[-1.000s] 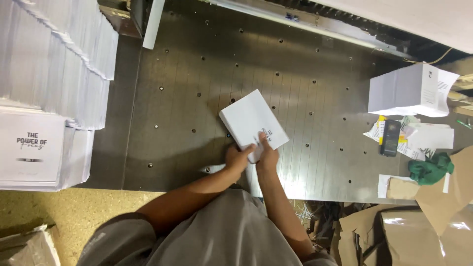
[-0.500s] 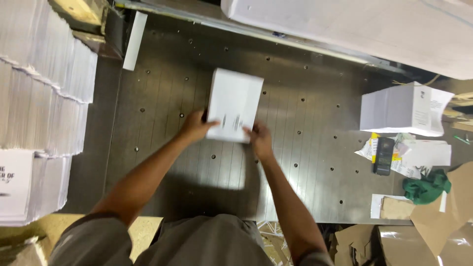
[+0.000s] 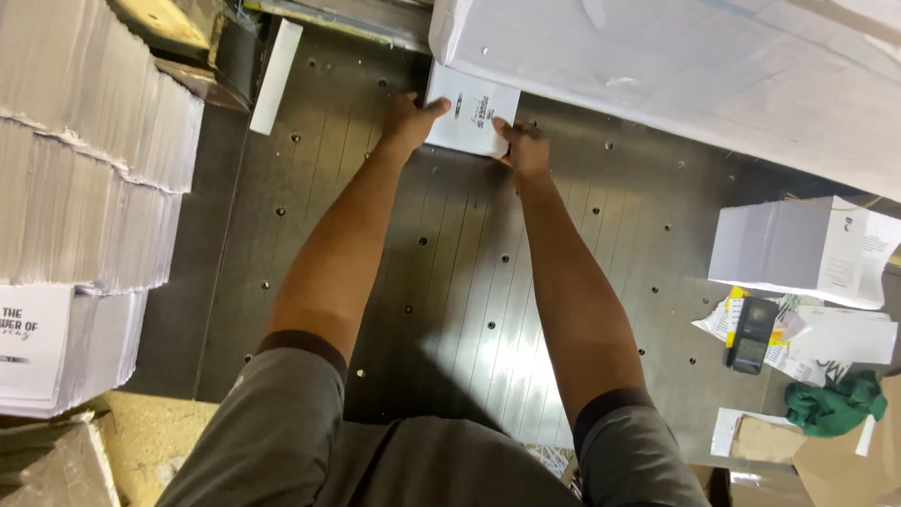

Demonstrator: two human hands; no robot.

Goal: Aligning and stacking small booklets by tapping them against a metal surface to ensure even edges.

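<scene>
The far edge of the small white paper stack (image 3: 472, 117) lay hidden beneath the large white overhanging machine cover (image 3: 676, 66), itself cut off by the top edge. Left of that cover, the tall white stacks of printed sheets (image 3: 84, 169) ran past the frame. The black handheld device (image 3: 751, 335), right of the cover, was too small to identify.

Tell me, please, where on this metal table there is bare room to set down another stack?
The metal table is bare between the forearms and left of the left arm, up to the tall paper stacks. Both hands, left hand and right hand, press the white booklet stack at the far edge. The right side is crowded: white block, calculator, green cloth.
</scene>
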